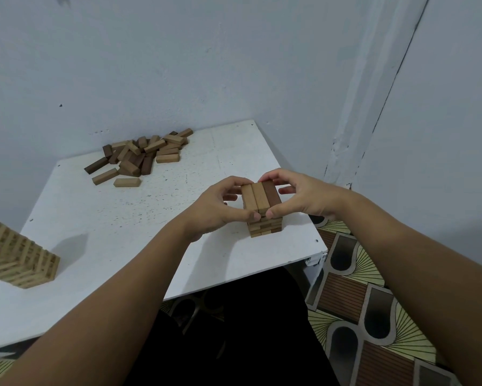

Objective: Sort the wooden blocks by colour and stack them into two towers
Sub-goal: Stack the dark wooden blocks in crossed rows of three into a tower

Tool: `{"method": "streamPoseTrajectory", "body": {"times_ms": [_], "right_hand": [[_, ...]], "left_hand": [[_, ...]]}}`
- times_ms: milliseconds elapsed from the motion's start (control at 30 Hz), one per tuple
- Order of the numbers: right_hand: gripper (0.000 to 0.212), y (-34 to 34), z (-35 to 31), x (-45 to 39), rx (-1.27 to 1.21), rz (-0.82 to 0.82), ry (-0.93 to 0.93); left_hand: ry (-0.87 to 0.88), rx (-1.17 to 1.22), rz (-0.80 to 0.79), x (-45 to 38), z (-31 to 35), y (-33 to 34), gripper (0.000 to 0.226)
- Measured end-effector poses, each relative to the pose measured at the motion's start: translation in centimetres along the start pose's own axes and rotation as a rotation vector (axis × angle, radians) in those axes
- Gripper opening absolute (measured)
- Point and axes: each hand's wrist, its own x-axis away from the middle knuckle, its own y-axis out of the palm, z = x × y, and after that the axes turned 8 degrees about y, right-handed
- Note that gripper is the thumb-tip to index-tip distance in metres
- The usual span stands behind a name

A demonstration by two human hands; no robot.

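Pale wooden tower (17, 256) is sitting cut off at the frame's left edge. Both hands, left (217, 208) and right (301, 195), are gripping the top layer (260, 197) (three blocks: two tan, one dark) of the short tower (265, 225) near the white surface's (123, 218) right edge. Loose pile (139, 156) is lying at the far side, count unclear.

One head-worn wide-angle view looks forward and down, close above the white tabletop's (100, 218) near right corner.
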Motion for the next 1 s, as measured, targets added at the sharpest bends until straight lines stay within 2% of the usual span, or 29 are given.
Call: {"method": "streamPoseTrajectory", "body": {"times_ms": [333, 400, 467, 533, 567, 667, 700, 767, 833, 900, 1000], "right_hand": [[0.074, -0.2, -0.4, 0.0, 0.039, -0.009, 0.017], [0.092, -0.2, -0.4, 0.2, 0.057, -0.018, 0.031], [0.109, -0.2, -0.7, 0.4, 0.028, -0.010, 0.046], [0.102, -0.1, -1.3, 0.4, -0.060, 0.053, 0.056], [0.095, -0.1, -1.7, 0.2, -0.094, 0.099, 0.063], [0.072, -0.3, -3.2, -0.9, -0.070, 0.219, 0.086], [0.062, -0.3, -3.9, -1.4, -0.028, 0.242, 0.085], [0.053, -0.3, -5.3, -2.6, 0.102, 0.270, 0.079], [0.054, 0.1, -7.0, -4.0, 0.267, 0.263, 0.070], [0.055, 0.6, -8.6, -5.5, 0.404, 0.231, 0.069], [0.053, 1.6, -10.7, -8.1, 0.557, 0.146, 0.078]], "left_hand": [[0.009, -0.017, 0.017, 0.1, 0.0, 0.2, 0.067], [-0.012, -0.042, 0.012, 0.3, 0.3, 0.1, 0.078], [-0.044, -0.050, -0.012, 0.5, 0.4, -0.2, 0.100], [-0.069, 0.047, -0.006, 0.7, 0.8, -0.8, 0.113], [-0.084, 0.140, 0.031, 0.7, 1.1, -1.3, 0.112], [-0.157, 0.409, 0.252, 0.1, 1.2, -3.0, 0.089], [-0.160, 0.389, 0.333, 0.0, 1.1, -3.6, 0.074], [-0.151, 0.168, 0.446, 0.0, 0.4, -4.9, 0.047], [-0.134, -0.061, 0.499, 0.0, -0.8, -6.3, 0.031], [-0.132, -0.216, 0.513, -0.2, -2.1, -7.9, 0.025], [-0.174, -0.401, 0.516, -1.0, -3.8, -10.3, 0.029]]}}
